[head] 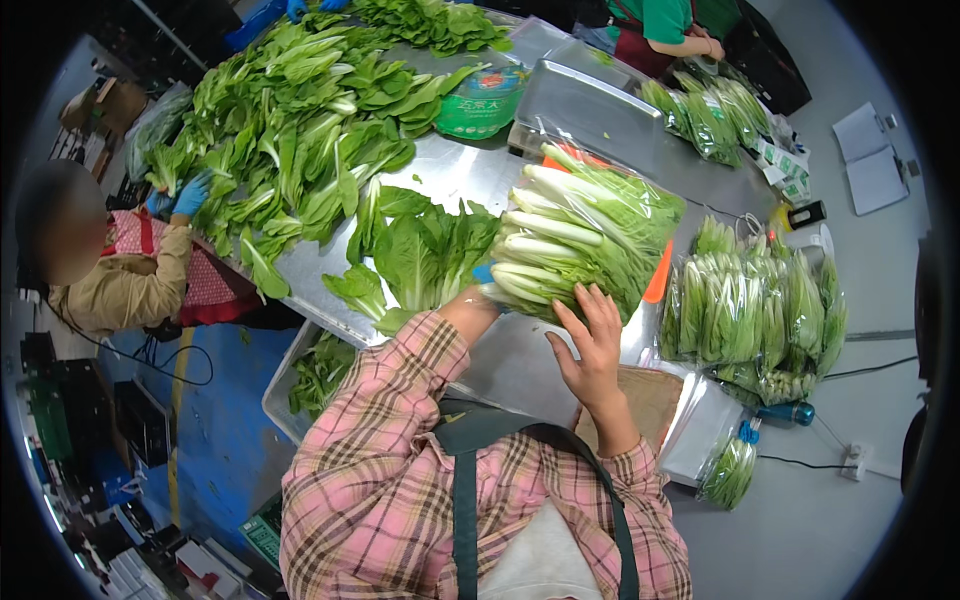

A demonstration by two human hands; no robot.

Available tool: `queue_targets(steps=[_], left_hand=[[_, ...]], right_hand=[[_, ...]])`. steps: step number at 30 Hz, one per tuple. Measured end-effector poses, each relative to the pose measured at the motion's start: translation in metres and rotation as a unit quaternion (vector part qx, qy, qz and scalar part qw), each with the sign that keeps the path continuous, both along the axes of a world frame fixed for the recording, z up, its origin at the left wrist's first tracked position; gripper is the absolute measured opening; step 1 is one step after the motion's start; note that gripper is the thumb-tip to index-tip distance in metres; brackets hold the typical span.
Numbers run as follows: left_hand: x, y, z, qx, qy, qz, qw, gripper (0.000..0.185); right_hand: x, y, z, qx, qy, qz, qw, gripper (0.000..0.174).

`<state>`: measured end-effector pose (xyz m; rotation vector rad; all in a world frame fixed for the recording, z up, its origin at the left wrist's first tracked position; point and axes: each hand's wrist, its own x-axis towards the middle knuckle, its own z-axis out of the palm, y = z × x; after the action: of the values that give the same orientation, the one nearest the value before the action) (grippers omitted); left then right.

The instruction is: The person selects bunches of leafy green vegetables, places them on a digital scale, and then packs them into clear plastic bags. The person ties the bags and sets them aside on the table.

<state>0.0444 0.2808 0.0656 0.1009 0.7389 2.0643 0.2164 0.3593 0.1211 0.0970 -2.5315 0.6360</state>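
A clear plastic bag of leafy greens (577,232) with thick white stalks lies in front of me, stalks to the left, leaf ends to the right. My left hand (486,291), in a blue glove, holds its stalk end from below; the bag hides most of the fingers. My bare right hand (592,352) rests on the bag's near edge, fingers spread and thumb apart. An orange flat piece (660,274) shows beneath the bag. To the left, loose leafy greens (412,255) lie on the metal table (502,367).
A large heap of greens (292,127) covers the table's far left, beside a green printed bag (480,105). A metal tray (592,105) sits behind. Bagged greens (742,307) stand at right. Two co-workers are nearby, one gloved (192,196) at left, another (667,30) at the back.
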Motion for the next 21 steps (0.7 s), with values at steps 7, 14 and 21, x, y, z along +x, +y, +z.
queue_targets(steps=[7, 14, 21], left_hand=[[-0.001, 0.0, -0.001, -0.012, 0.004, -0.009, 1.0, 0.051], [0.003, 0.004, -0.003, -0.035, 0.005, -0.028, 0.999, 0.05], [0.01, 0.005, -0.009, -0.056, 0.002, -0.053, 0.997, 0.049]], right_hand=[[0.004, 0.0, -0.007, -0.023, 0.026, 0.001, 0.999, 0.047], [0.012, -0.004, -0.009, 0.0, 0.026, 0.001, 1.0, 0.042], [0.014, 0.036, 0.003, -0.218, 0.138, -0.189, 0.947, 0.047]])
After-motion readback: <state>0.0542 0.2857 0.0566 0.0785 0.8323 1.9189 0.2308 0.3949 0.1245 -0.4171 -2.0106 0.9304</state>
